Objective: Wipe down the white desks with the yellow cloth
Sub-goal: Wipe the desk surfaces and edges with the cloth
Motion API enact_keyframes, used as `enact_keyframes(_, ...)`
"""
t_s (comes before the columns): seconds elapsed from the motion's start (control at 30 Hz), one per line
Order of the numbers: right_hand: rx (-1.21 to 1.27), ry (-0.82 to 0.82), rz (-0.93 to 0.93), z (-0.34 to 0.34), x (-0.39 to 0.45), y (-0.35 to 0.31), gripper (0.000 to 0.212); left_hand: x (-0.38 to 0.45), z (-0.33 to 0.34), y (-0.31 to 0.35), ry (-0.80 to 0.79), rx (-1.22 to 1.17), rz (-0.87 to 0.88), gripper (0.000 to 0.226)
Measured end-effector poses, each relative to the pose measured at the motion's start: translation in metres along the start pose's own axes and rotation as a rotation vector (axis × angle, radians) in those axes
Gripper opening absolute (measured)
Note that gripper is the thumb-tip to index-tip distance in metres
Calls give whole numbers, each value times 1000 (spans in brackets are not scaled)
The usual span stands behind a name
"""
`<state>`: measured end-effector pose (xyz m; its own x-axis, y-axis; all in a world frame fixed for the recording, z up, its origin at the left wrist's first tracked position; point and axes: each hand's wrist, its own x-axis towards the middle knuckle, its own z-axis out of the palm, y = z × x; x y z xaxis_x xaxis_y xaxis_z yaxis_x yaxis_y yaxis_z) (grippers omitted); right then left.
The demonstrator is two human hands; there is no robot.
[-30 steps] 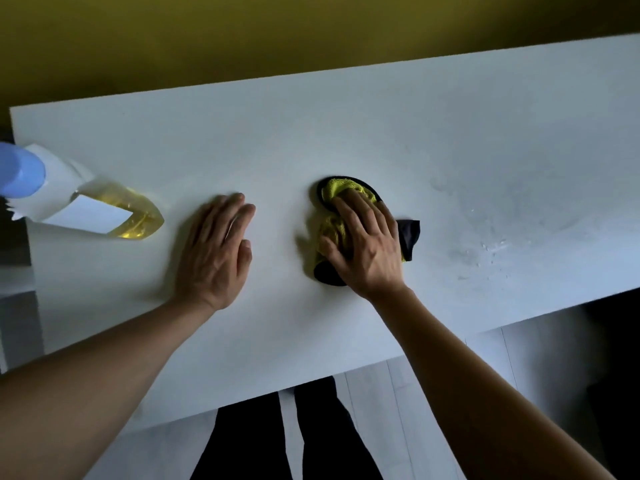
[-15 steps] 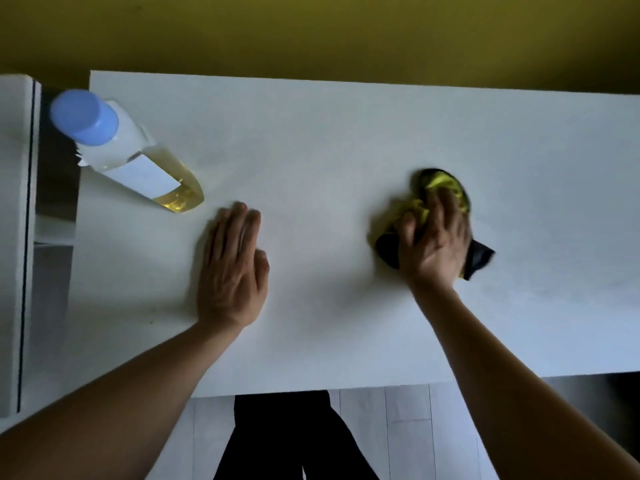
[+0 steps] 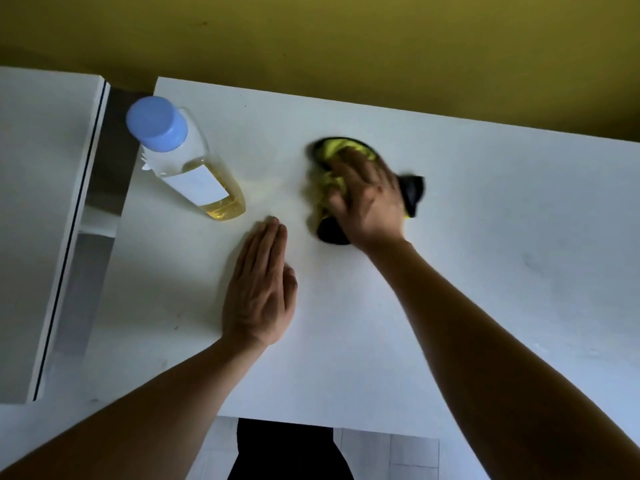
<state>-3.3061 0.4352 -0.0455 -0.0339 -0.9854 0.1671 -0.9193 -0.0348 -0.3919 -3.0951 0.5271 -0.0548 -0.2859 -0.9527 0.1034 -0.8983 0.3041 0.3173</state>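
Observation:
A white desk fills most of the view. My right hand presses down on the bunched yellow cloth, which has black edging, near the desk's middle; the hand and cloth are blurred by motion. My left hand lies flat on the desk with fingers together, palm down, holding nothing, just left of and nearer to me than the cloth.
A clear bottle with a blue cap and yellow liquid stands near the desk's left edge, close to the cloth. A second white desk lies at the left across a narrow gap. A yellow wall runs behind. The floor shows below the front edge.
My right hand has slid the cloth leftwards across the desk, toward the bottle. My left hand stays flat on the desk. The view has shifted, showing the second desk at left.

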Motion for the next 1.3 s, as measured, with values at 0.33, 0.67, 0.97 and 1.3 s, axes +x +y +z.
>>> enact_keyframes(0.33, -155, 102, 528, 0, 24, 24, 62, 1, 4, -2, -9, 0, 3, 58)
enact_keyframes(0.67, -59, -26, 18, 37, 84, -39, 50, 3, 4, -1, 15, -7, 19, 56)
enact_keyframes(0.97, -187, 116, 542, -53, 27, 153, 54, 1, 9, -3, 25, 23, 28, 58)
enact_keyframes(1.3, -26, 57, 206, 1, 9, -6, 53, 4, 8, -4, 20, -3, 31, 57)
